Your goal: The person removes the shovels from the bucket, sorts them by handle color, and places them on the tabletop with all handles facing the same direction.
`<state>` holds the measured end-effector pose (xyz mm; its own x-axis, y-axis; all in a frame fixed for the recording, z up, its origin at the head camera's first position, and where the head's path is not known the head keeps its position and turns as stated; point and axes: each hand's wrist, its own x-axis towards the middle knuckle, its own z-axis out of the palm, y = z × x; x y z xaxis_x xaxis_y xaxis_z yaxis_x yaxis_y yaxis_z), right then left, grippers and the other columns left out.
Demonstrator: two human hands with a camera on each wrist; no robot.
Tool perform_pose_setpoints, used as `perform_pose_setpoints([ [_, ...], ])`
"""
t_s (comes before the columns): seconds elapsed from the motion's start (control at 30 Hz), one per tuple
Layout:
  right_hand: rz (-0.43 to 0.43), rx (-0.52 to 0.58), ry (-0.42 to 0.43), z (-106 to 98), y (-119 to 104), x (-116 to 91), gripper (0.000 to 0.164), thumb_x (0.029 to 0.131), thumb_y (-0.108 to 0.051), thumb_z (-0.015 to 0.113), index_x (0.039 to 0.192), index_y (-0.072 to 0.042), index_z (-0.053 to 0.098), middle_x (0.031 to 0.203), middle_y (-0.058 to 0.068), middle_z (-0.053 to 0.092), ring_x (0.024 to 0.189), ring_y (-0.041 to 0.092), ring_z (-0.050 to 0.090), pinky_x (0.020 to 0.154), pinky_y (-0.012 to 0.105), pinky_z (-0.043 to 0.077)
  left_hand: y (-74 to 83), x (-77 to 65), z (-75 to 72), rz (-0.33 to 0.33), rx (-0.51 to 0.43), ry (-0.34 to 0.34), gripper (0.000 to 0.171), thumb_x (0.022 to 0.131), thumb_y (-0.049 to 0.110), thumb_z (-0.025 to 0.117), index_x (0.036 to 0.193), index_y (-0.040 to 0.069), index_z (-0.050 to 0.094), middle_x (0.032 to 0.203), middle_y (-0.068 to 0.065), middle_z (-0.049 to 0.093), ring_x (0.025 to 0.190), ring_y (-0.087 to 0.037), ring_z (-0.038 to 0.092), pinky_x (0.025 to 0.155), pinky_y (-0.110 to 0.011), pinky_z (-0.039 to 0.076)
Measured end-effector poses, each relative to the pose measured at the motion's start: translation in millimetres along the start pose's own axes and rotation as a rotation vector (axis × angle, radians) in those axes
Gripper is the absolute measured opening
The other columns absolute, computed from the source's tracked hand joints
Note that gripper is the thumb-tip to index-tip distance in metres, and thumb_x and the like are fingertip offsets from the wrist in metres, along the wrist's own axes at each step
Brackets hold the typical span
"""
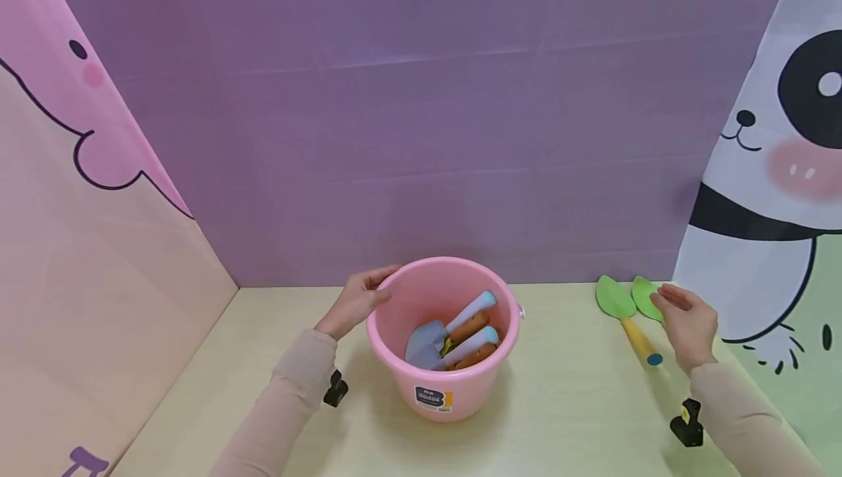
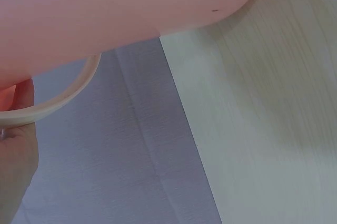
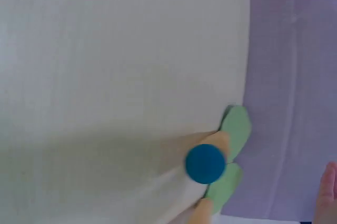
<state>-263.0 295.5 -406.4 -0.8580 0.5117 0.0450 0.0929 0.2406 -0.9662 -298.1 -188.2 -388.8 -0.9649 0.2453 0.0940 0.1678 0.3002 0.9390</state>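
Observation:
My left hand point(image 1: 355, 305) grips the rim of a pink bucket point(image 1: 454, 397), thumb on the inner side. Inside the bucket lie hand trowels with grey-blue blades point(image 1: 426, 342) and pale lavender handles with light-blue ends, beside brown handles point(image 1: 470, 326) whose heads are hidden. Above a green-bladed toy shovel point(image 1: 645, 296) at the right, my right hand point(image 1: 691, 327) is held with fingers loosely bent and nothing in them. It partly covers that shovel in the head view. The right wrist view shows its fingers point(image 3: 327, 187) apart from both green blades point(image 3: 236, 132).
Left of the right hand lies another green shovel point(image 1: 616, 299) with a yellow handle and blue end. The pale wood-grain table point(image 1: 559, 404) meets a purple backdrop point(image 1: 421, 134) behind. Printed cartoon panels stand on both sides, a panda panel point(image 1: 750, 280) at the right.

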Motion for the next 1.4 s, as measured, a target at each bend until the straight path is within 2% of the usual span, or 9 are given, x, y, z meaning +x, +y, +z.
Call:
perform_pose_setpoints([
  [0.13,-0.052,-0.01,-0.122,-0.9,-12.5,-3.6,0.04,0.087,-0.03,0.06,0.121,-0.01,0.055,0.079,-0.034,0.05,0.078,-0.016,0.046,0.066,0.003,0.042,1.6,-0.1,0.0,0.007,-0.004,-0.004,0.05,0.084,0.001,0.051,0.133,0.007,0.048,0.133,-0.013,0.051,0.114,-0.025,0.055,0.085,-0.027,0.049],
  [0.3,-0.108,-0.017,-0.301,1.9,-28.5,-15.0,0.021,0.088,-0.033,0.058,0.108,-0.026,0.056,0.085,-0.033,0.055,0.08,-0.015,0.051,0.069,0.004,0.042,2.5,0.6,0.9,0.014,-0.003,-0.007,0.049,0.084,0.001,0.051,0.133,0.006,0.048,0.132,-0.013,0.052,0.114,-0.026,0.055,0.084,-0.026,0.049],
  [0.4,-0.153,-0.094,-0.387,5.1,-37.8,-24.0,0.032,0.089,-0.036,0.057,0.115,-0.018,0.056,0.089,-0.034,0.055,0.083,-0.015,0.05,0.071,0.006,0.042,2.8,0.6,1.8,0.019,-0.005,-0.013,0.049,0.084,0.001,0.051,0.133,0.005,0.048,0.132,-0.015,0.051,0.113,-0.026,0.055,0.083,-0.024,0.049],
  [0.53,-0.212,-0.167,-0.48,11.5,-50.7,-34.2,0.055,0.089,-0.038,0.056,0.129,-0.001,0.048,0.092,-0.033,0.054,0.086,-0.016,0.051,0.074,0.006,0.043,3.8,0.3,2.0,0.017,-0.015,-0.008,0.05,0.083,0.001,0.051,0.133,0.006,0.048,0.132,-0.013,0.052,0.112,-0.025,0.056,0.082,-0.023,0.049],
  [0.6,-0.235,-0.184,-0.517,14.9,-57.4,-39.1,0.058,0.089,-0.038,0.055,0.13,0.001,0.046,0.093,-0.032,0.055,0.087,-0.016,0.052,0.075,0.007,0.044,3.9,0.1,1.8,0.02,-0.017,-0.005,0.05,0.083,0.001,0.051,0.133,0.006,0.048,0.132,-0.014,0.052,0.112,-0.025,0.056,0.082,-0.024,0.049],
  [0.83,-0.356,-0.184,-0.596,30.1,-73.8,-55.4,0.046,0.087,-0.025,0.061,0.121,0.005,0.054,0.093,-0.028,0.06,0.087,-0.011,0.057,0.076,0.012,0.048,4.4,-0.9,1.4,0.029,-0.006,-0.007,0.049,0.084,0.002,0.052,0.133,0.006,0.048,0.132,-0.014,0.052,0.113,-0.026,0.055,0.084,-0.027,0.049],
  [0.97,-0.418,-0.233,-0.634,37.5,-80.8,-63.3,0.039,0.086,-0.022,0.062,0.117,0.003,0.058,0.103,-0.007,0.066,0.087,-0.008,0.058,0.076,0.016,0.049,4.6,-1.1,1.2,0.02,0.003,0.0,0.05,0.083,0.002,0.052,0.133,0.006,0.048,0.132,-0.013,0.052,0.114,-0.025,0.055,0.086,-0.028,0.049],
  [1.1,-0.469,-0.291,-0.676,44.0,-87.0,-69.9,0.037,0.086,-0.022,0.063,0.115,0.0,0.06,0.111,0.014,0.064,0.088,-0.004,0.06,0.076,0.02,0.051,3.4,-1.0,0.8,0.018,0.0,0.0,0.051,0.083,0.002,0.052,0.133,0.007,0.048,0.133,-0.012,0.051,0.115,-0.025,0.054,0.087,-0.028,0.048],
  [1.4,-0.654,-0.356,-0.724,64.8,-95.9,-79.2,0.031,0.085,-0.021,0.065,0.111,-0.004,0.064,0.111,0.011,0.065,0.096,0.022,0.064,0.077,0.025,0.053,1.1,-0.6,0.0,0.015,-0.002,-0.001,0.051,0.083,0.002,0.051,0.134,0.007,0.047,0.133,-0.012,0.051,0.115,-0.025,0.054,0.087,-0.029,0.049],
])
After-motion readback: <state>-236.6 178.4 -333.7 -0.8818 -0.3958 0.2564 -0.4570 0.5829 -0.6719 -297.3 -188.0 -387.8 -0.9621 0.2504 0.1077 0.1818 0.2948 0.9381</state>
